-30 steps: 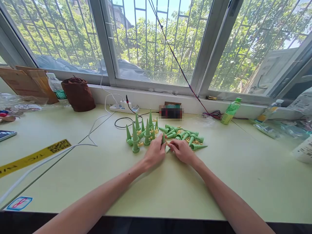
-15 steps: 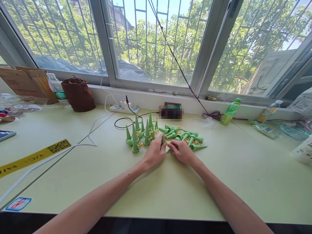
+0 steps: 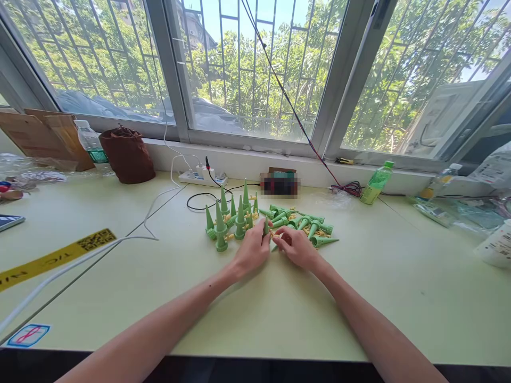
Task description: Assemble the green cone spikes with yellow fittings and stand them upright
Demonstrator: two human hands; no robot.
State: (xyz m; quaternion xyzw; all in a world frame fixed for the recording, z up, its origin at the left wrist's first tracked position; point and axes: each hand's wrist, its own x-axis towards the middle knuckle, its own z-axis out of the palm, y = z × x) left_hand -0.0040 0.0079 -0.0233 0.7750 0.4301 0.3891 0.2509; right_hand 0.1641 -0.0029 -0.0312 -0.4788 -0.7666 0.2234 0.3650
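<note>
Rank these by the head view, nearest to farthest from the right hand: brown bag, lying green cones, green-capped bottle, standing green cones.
1. Lying green cones: right beside the right hand, mostly behind it.
2. Standing green cones: to its left.
3. Green-capped bottle: back right.
4. Brown bag: back, far left.

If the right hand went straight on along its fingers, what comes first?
Most likely the small yellow part at the tip of the right hand, then the green spike in the left hand, though depth is unclear.
</note>
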